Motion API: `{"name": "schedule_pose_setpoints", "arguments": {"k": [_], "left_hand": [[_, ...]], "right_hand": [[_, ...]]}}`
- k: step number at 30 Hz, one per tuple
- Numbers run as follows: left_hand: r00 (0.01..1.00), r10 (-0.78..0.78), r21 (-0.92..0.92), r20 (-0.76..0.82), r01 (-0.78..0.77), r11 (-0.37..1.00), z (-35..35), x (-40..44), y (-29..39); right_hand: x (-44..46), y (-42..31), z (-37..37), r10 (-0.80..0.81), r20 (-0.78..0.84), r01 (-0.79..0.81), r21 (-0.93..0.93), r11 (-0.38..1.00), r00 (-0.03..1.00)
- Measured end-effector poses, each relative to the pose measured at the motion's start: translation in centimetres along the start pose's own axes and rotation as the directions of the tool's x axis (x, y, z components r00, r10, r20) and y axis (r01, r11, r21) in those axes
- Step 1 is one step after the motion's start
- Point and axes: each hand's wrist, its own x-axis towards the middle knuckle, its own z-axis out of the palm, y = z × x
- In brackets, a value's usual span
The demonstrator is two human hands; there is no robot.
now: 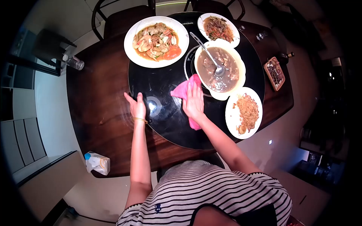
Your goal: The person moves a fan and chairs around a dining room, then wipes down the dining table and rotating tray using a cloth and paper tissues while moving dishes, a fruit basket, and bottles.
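Note:
My right hand (194,103) presses down on a pink cloth (181,90) against the black round turntable (166,124). Parts of the cloth stick out above and below the palm. Just beyond it stands a bowl of soup (218,69) with a ladle (205,51) resting in it. My left hand (138,107), with a yellow band at the wrist, is open and holds nothing. It is at the turntable's left edge, thumb and fingers apart; whether it touches the surface I cannot tell.
On the turntable are a large plate of stir-fried food (156,41), a smaller plate of shredded food (218,28) and a noodle plate (244,113). The wooden table (98,94) bears a tissue pack (97,163), a plastic bottle (73,62) and a small basket (274,73). Chairs (124,19) stand behind.

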Motion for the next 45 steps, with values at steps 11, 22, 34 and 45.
{"name": "schedule_pose_setpoints", "arguments": {"k": [11, 22, 34, 45], "left_hand": [[0.996, 0.082, 0.004, 0.040, -0.082, 0.997, -0.5, -0.6, -0.1], [0.994, 0.060, -0.144, 0.094, -0.046, 0.989, -1.3, -1.9, -2.9], [0.961, 0.077, -0.533, 0.265, 0.080, 0.842, -3.9, 1.8, -4.1], [0.879, 0.181, -0.537, 0.440, 0.096, 0.838, -4.8, 19.0, 4.8]], "right_hand": [[12.2, -2.1, 2.5, -0.053, -0.095, 0.046, -0.067, 0.997, 0.994], [6.6, -6.9, 2.7, -0.427, 0.083, 0.431, -0.034, 0.902, 0.900], [5.2, -9.9, 3.1, -0.654, 0.113, 0.651, 0.070, 0.756, 0.748], [5.1, -9.9, 2.7, -0.644, 0.088, 0.634, 0.119, 0.764, 0.760]]}}
